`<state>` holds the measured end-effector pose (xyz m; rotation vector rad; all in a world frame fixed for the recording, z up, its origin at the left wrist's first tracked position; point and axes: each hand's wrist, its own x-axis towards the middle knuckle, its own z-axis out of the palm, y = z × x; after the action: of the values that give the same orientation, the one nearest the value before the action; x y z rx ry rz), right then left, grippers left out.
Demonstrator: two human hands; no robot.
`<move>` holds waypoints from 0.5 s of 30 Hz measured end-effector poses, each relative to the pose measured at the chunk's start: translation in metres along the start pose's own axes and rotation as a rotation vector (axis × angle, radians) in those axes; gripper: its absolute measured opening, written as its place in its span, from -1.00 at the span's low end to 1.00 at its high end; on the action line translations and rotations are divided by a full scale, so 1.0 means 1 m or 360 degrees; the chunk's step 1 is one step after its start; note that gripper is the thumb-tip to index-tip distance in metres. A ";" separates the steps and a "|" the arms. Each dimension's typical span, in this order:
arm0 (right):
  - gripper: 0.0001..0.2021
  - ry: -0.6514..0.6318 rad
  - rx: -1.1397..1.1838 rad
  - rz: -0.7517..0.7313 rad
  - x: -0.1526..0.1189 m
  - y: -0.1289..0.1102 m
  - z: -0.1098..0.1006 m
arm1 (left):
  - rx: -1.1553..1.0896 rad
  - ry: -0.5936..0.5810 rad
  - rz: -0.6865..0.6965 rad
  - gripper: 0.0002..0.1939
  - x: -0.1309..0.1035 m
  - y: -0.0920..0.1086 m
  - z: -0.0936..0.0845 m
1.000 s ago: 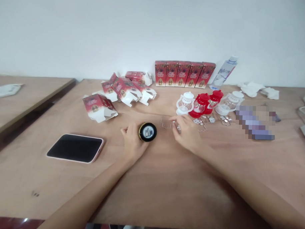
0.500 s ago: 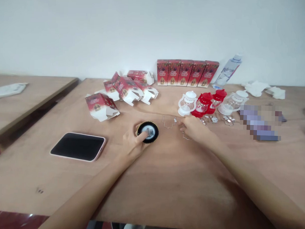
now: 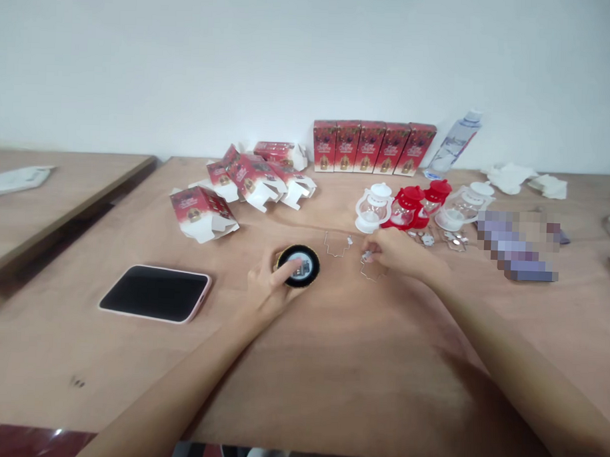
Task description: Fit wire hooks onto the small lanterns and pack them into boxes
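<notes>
My left hand is wrapped round a round black-rimmed piece with a gold edge. Its white face, with a dark detail in the middle, points up at me, and my thumb presses on it. To the right, my right hand pinches the small silver end of a thin bent wire at the tabletop. A similar bent wire lies between my hands. Just beyond my right hand stand a white lantern, red lanterns and another white lantern. Small metal parts lie before them.
A phone lies left of my left hand. Opened red boxes are heaped at the back left. Several red boxes stand against the wall beside a leaning clear bottle. Crumpled white tissue and a blurred-out item are at the right.
My right hand has shifted slightly, and more of the bent wire and its silver end now shows at my fingertips. My left hand keeps the round piece, moved a little right.
</notes>
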<state>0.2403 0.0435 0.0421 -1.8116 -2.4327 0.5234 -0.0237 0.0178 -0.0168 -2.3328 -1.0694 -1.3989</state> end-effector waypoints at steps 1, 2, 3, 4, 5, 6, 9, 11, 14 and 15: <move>-0.86 0.0001 0.0014 -0.0009 0.001 0.002 0.000 | -0.0038 0.0036 0.0011 -0.55 -0.001 -0.001 0.002; -0.90 0.0009 0.0029 -0.0013 0.002 0.004 -0.001 | -0.0076 0.0075 0.0004 -0.47 -0.001 -0.001 0.004; -0.93 0.0023 0.0050 -0.0014 0.002 0.005 -0.003 | -0.0107 0.0115 -0.0019 -0.39 -0.002 -0.001 0.005; -0.95 0.0047 0.0072 -0.0015 0.002 0.005 -0.005 | -0.0129 0.0142 -0.0056 -0.34 -0.003 -0.001 0.007; -0.96 0.0080 0.0093 -0.0017 0.001 0.005 -0.008 | -0.0145 0.0147 -0.0098 -0.30 -0.004 -0.001 0.008; -0.96 0.0124 0.0114 -0.0024 0.000 0.004 -0.011 | -0.0158 0.0133 -0.0138 -0.30 -0.005 0.000 0.010; -0.93 0.0254 0.0186 -0.0053 -0.005 -0.001 -0.019 | -0.0215 0.0076 -0.0204 -0.32 -0.007 0.001 0.011; -0.92 0.0274 0.0233 -0.0053 -0.006 -0.003 -0.021 | -0.0246 0.0047 -0.0236 -0.34 -0.009 0.001 0.011; -0.92 0.0259 0.0248 -0.0015 -0.005 -0.002 -0.017 | -0.0257 -0.0029 -0.0316 -0.37 -0.010 0.000 0.010; -0.92 0.0274 0.0259 -0.0011 -0.004 -0.002 -0.016 | -0.0265 -0.0055 -0.0331 -0.37 -0.010 -0.001 0.010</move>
<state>0.2439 0.0429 0.0579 -1.7069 -2.2147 0.5241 -0.0204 0.0187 -0.0299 -2.4262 -1.2835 -1.5821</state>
